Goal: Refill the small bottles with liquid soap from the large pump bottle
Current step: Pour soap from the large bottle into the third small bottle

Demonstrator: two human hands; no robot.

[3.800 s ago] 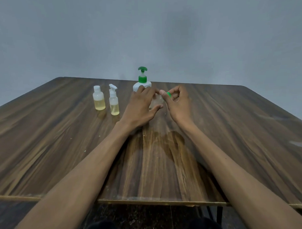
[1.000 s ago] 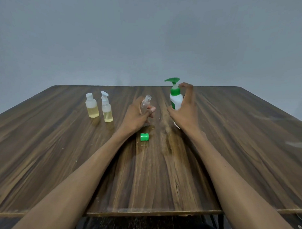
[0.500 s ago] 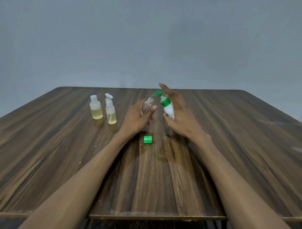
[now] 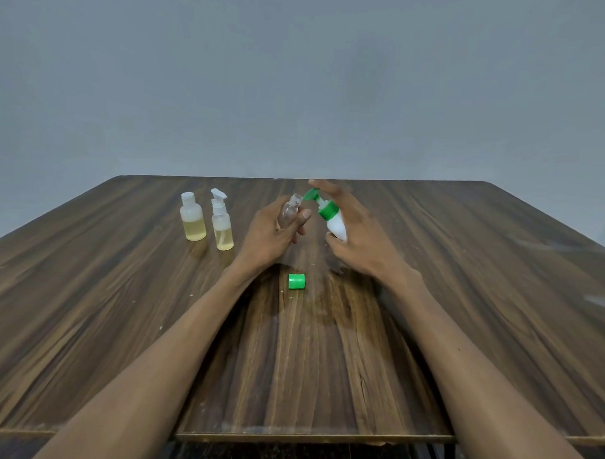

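Plainly unlabelled pump bottle (image 4: 335, 223) meets clear bottle (image 4: 288, 212)

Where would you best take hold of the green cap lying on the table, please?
Probably pinch the green cap across its short round sides from above: it sits alone on the table, near of both hands, with open space all around.

Plain indoor room, wooden table (image 4: 463, 303), bare grey wall (image 4: 299, 74)

White pump bottle (image 4: 337, 227) with green pump; green cap (image 4: 296, 281) below the left hand (image 4: 270, 233); streaked brown tabletop (image 4: 120, 291).
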